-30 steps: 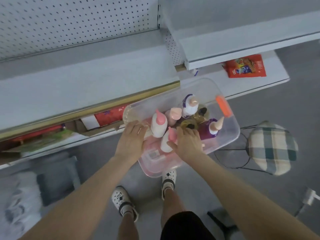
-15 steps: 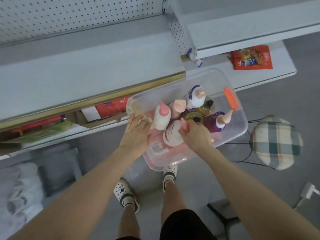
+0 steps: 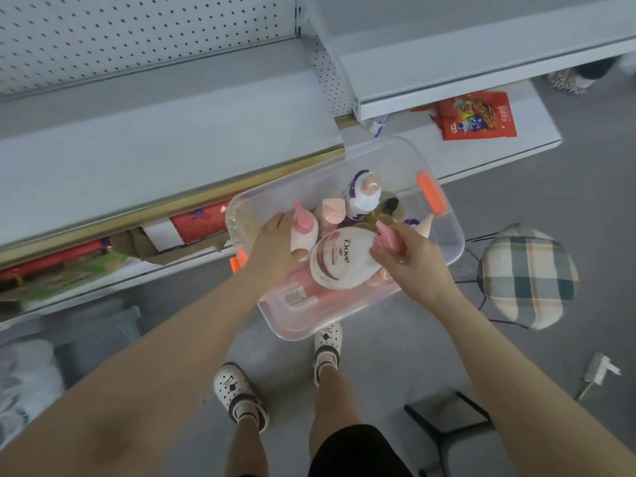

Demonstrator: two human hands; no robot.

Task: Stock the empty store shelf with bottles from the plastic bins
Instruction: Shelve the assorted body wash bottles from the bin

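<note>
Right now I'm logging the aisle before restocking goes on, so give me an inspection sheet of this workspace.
Surface: grey shelf bare, gold front strip.
Job's things: clear bin holding several bottles; Dove bottle tilted.
Clutter: red packet on the lower shelf; boxes under the left shelf.
Hands: left hand on a pink-capped bottle; right hand gripping the Dove bottle's pink cap.
Cables: white plug on the floor.
Surroundings: plaid stool right of the bin.

plaid stool (image 3: 528, 275), red packet (image 3: 476, 116), white plug (image 3: 599, 369)
</note>
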